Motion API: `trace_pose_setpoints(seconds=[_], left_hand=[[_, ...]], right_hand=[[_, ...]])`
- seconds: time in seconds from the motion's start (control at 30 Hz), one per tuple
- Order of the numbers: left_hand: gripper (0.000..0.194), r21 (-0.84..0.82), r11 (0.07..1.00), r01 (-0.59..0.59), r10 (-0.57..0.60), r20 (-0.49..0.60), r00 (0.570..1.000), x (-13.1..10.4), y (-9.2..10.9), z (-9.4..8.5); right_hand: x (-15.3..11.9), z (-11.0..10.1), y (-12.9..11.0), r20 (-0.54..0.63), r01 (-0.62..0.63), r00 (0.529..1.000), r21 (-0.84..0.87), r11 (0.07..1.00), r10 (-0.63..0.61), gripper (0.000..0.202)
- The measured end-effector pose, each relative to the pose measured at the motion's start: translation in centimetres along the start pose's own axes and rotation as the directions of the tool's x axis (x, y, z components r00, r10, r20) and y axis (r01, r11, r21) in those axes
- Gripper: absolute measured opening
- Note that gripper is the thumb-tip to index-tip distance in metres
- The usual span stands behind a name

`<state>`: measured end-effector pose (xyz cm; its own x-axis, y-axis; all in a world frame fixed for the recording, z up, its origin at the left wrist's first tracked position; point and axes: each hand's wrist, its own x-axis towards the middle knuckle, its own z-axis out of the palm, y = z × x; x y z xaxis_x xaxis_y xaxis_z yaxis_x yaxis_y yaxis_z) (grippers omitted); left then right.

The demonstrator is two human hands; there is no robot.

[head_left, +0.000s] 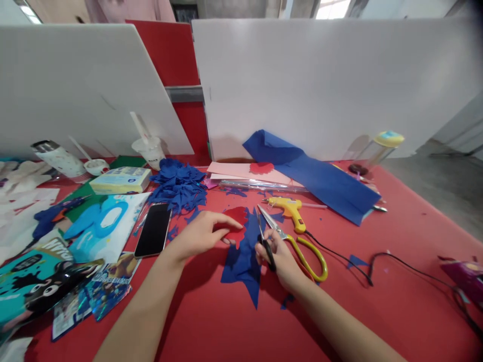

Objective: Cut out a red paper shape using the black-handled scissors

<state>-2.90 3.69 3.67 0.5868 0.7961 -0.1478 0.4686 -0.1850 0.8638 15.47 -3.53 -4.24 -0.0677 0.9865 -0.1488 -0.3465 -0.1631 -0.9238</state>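
Observation:
My left hand (206,232) is over a red scalloped piece (237,215), its index finger stretched across it and its thumb apart below. I cannot tell whether the fingertips touch the piece. Under and beside it lies dark blue sheet material (241,264) with jagged, pointed edges. My right hand (279,259) is closed round the black handle of small scissors (268,250), whose blades point away from me beside the blue sheet. Large yellow-handled scissors (320,259) lie just right of that hand. A yellow glue gun (289,207) rests behind them.
Left of my hands are a black phone (153,230), a pile of blue cut pieces (177,183), a tissue pack (121,180) and a cup (149,151). A long blue sheet (313,176) lies at the back. The glue gun's cord (339,255) runs right across the red table (407,216).

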Motion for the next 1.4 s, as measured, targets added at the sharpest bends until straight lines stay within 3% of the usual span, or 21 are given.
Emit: trace_pose_setpoints(seconds=[0.17, 0.33, 0.53, 0.8, 1.4], left_hand=[[0.030, 0.097, 0.993, -0.074, 0.085, -0.113, 0.990, -0.5, 0.4, -0.9], [0.037, 0.173, 0.981, -0.090, 0.101, -0.052, 0.994, -0.6, 0.8, -0.8], [0.040, 0.239, 0.965, -0.111, 0.113, 0.004, 0.994, -0.5, 1.0, -0.4], [0.050, 0.263, 0.954, -0.143, 0.148, 0.001, 0.989, -0.3, 0.3, 0.0], [0.046, 0.222, 0.968, -0.118, 0.126, -0.024, 0.992, -0.3, 0.3, 0.3]], right_hand=[[-0.8, 0.6, 0.1, 0.288, -0.063, 0.956, 0.035, 0.997, 0.050, 0.042], [-1.3, 0.7, 0.6, 0.445, -0.136, 0.891, 0.070, 0.988, 0.091, 0.041], [-1.9, 0.4, 1.3, 0.442, -0.162, 0.890, 0.073, 0.984, 0.114, 0.039], [-1.9, 0.5, 1.0, 0.434, -0.182, 0.893, 0.105, 0.978, 0.119, 0.038], [-1.9, 0.7, 1.3, 0.402, -0.172, 0.910, 0.136, 0.976, 0.105, 0.041]])
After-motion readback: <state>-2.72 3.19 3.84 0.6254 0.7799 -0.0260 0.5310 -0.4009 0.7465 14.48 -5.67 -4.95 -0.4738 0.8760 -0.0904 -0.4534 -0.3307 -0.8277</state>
